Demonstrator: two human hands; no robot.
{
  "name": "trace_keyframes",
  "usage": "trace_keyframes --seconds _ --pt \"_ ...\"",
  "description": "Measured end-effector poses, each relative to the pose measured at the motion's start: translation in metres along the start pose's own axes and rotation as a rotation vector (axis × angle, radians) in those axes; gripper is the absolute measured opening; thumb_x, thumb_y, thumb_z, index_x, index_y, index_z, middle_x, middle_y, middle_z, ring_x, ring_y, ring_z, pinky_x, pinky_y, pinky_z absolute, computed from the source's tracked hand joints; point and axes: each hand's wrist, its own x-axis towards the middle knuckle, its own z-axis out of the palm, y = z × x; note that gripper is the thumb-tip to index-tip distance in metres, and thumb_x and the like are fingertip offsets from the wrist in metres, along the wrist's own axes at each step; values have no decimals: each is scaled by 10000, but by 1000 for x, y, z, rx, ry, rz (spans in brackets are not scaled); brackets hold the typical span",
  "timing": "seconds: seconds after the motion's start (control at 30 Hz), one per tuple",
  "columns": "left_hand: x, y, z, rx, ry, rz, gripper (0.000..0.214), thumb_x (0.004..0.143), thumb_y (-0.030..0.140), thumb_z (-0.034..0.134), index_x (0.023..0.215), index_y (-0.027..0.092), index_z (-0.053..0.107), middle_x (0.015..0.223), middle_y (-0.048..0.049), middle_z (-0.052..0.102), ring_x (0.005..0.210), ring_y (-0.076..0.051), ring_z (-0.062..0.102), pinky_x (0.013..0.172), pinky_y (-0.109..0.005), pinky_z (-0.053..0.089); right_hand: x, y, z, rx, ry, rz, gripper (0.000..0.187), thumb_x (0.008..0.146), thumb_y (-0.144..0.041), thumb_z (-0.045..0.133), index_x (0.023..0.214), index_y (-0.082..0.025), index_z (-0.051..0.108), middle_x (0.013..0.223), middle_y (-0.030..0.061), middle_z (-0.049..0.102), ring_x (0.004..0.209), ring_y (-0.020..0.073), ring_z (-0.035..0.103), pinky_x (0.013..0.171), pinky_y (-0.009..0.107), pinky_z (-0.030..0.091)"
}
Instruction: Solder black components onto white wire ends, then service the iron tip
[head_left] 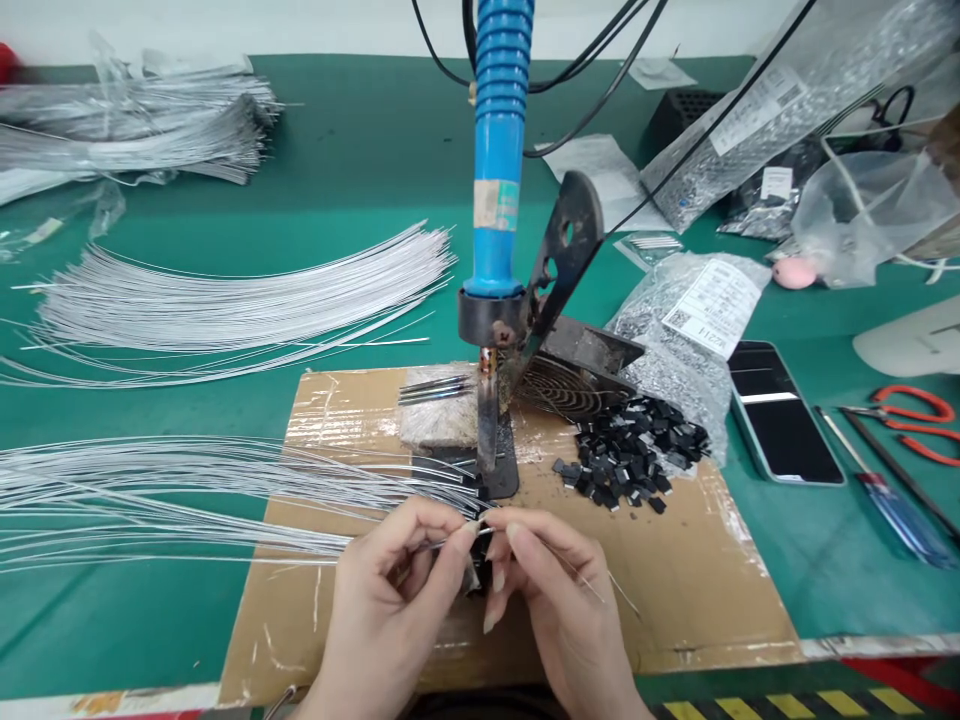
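Observation:
Close together over the cardboard, below a blue-handled soldering iron (pixel 498 150), are both my hands. Thumb and forefinger of my left hand (pixel 401 590) pinch a thin wire (pixel 486 531). My right hand (pixel 562 590) closes its thumb and forefinger at the same wire's end; its other fingers are curled. A fine strand (pixel 624 595) sticks out to the right past this hand. Grey-white wires (pixel 225 475) fan in from the left, their tips lying near the iron's tip (pixel 487 430). Something dark beneath my fingertips is mostly hidden.
The iron sits in a black metal holder (pixel 568 230). Small black pieces (pixel 637 450) lie heaped at right on the cardboard (pixel 697 590). Beyond are a phone (pixel 787 415), a screwdriver (pixel 900 515), red-handled pliers (pixel 911 415), and a bubble-wrap bag (pixel 675 290). Another wire bundle (pixel 247 300) lies back left.

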Motion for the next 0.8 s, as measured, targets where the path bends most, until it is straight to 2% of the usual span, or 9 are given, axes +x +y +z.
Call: trace_keyframes --seconds 0.13,0.27,0.37,0.53,0.63,0.8 --pt "0 -1 -1 -7 4 1 203 918 355 762 787 201 746 650 16 658 580 -106 522 540 -213 373 0 -1 0 -100 -7 -31 273 867 -462 907 927 -196 885 714 13 711 508 130 664 494 233 593" --pt "-2 -5 -2 -17 6 16 202 917 361 776 784 209 770 710 -5 713 661 -133 637 616 -224 460 -1 0 2 -123 14 -58 236 872 -435 908 884 -202 880 694 -3 702 476 109 648 495 218 576" --pt "-3 -6 -1 3 15 42 206 924 361 777 783 210 781 717 -11 738 661 -139 660 617 -232 467 -1 0 4 -117 19 -51 245 871 -444 907 881 -201 878 683 -3 704 473 105 645 497 209 567" --pt "-3 -10 -1 132 66 173 190 942 323 759 785 220 786 691 4 725 575 -109 577 547 -242 388 -3 -1 4 -99 23 -53 249 862 -448 917 873 -202 875 682 -2 706 477 108 649 499 207 561" --pt "-3 -12 -1 170 62 246 181 950 297 748 784 229 772 643 22 667 528 -106 487 510 -253 337 -2 -1 2 -86 16 -46 243 871 -432 912 860 -194 865 676 -4 694 474 111 649 492 209 556" --pt "-2 -11 -3 213 35 309 195 965 275 730 778 230 762 625 32 608 512 -106 412 495 -251 317 3 1 -7 -21 -87 0 209 888 -399 905 851 -198 862 661 -12 673 447 99 632 442 186 542"
